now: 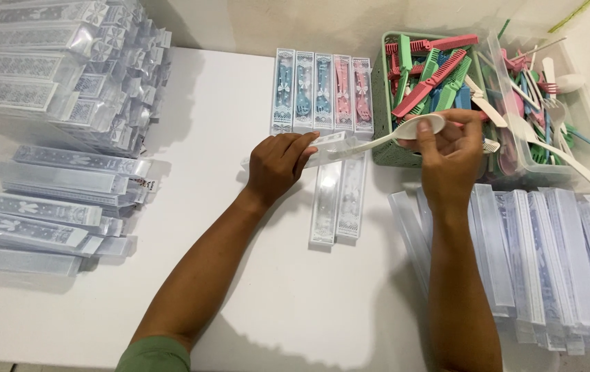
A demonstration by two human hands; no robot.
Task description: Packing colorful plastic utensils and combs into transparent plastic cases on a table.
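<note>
A person's left hand (278, 165) is gripping a clear narrow sleeve (326, 148) just above the white table (240, 275). The right hand (450, 158) is pinching a white spoon (405, 131), its handle pointing into the sleeve's mouth. A green basket (384, 148) of combs is sitting behind, beside a clear bin (584, 117) of cutlery.

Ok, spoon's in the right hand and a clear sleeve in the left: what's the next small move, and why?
Probably slide the white spoon handle-first into the clear sleeve. The right hand pinches it by the bowl, its handle already points at the sleeve end held by the left hand, and filled sleeves lie just beyond.
</note>
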